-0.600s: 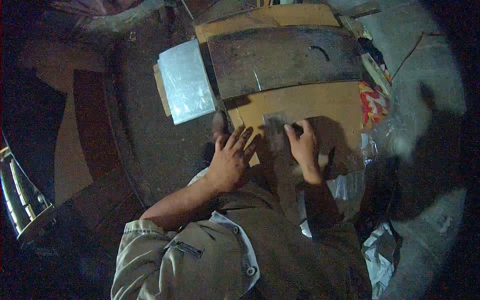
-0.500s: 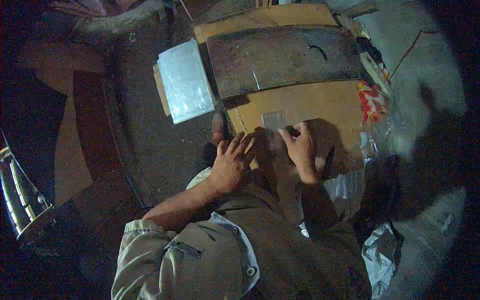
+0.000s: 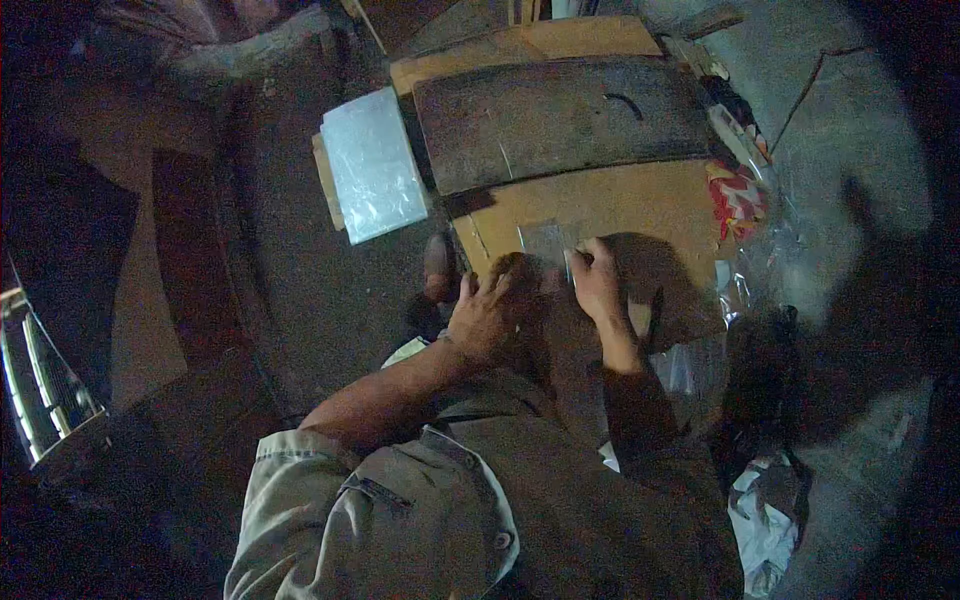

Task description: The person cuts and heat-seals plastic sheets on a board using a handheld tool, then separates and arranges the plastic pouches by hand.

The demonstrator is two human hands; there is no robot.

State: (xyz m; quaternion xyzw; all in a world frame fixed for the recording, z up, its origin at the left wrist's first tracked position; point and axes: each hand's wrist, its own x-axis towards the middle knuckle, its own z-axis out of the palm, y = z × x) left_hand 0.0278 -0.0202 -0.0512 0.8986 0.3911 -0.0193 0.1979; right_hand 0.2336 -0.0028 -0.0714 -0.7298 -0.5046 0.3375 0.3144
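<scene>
A small clear plastic bag (image 3: 543, 238) lies on the brown cardboard (image 3: 630, 200) in front of me. At its right edge, my right hand (image 3: 598, 285) is closed in a pinch, with thumb and forefinger on the plastic. My left hand (image 3: 487, 315) rests at the near left of the bag, palm down, fingers stretched and apart. Its fingertips are in shadow, so I cannot tell exactly what they touch. Beyond both hands, a dark worn board (image 3: 560, 120) lies across the cardboard.
To the left sits a stack of clear plastic sheets or bags (image 3: 375, 165). A red and white wrapper (image 3: 737, 200) and crumpled clear plastic (image 3: 733, 290) lie along the right edge. A white plastic bag (image 3: 765, 525) is on the floor at lower right. A foot (image 3: 438, 268) shows beside the cardboard.
My left hand has shifted right and slightly down. My right hand has moved a little, its fingers now curled more tightly at the bag's edge. The view has shifted slightly.
</scene>
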